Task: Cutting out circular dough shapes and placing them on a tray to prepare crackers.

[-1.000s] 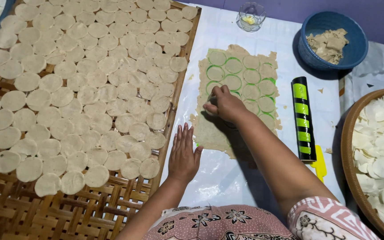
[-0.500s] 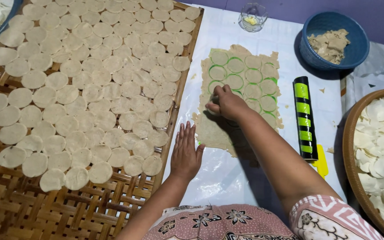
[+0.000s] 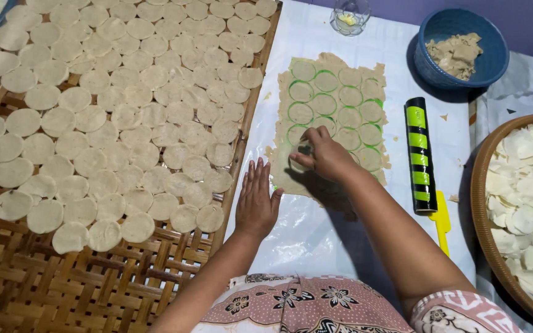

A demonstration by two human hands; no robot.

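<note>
A flat sheet of pale dough (image 3: 334, 77) lies on a white plastic cover (image 3: 316, 234), with several round cuts in it that show green beneath. My right hand (image 3: 323, 154) presses a small round cutter (image 3: 301, 161) into the sheet's lower left part. My left hand (image 3: 257, 202) rests flat on the plastic just left of the dough, fingers together, holding nothing. A woven bamboo tray (image 3: 94, 277) at the left carries several rows of cut dough discs (image 3: 112, 111).
A black and green striped rolling pin (image 3: 419, 154) with a yellow handle lies right of the dough. A blue basket (image 3: 461, 49) of dough scraps sits at the back right, a small glass (image 3: 348, 15) behind the sheet, and a round basket (image 3: 482, 203) of white discs at right.
My right hand has shifted slightly down and left on the dough sheet, to a fresh spot. My left hand stays flat on the plastic.
</note>
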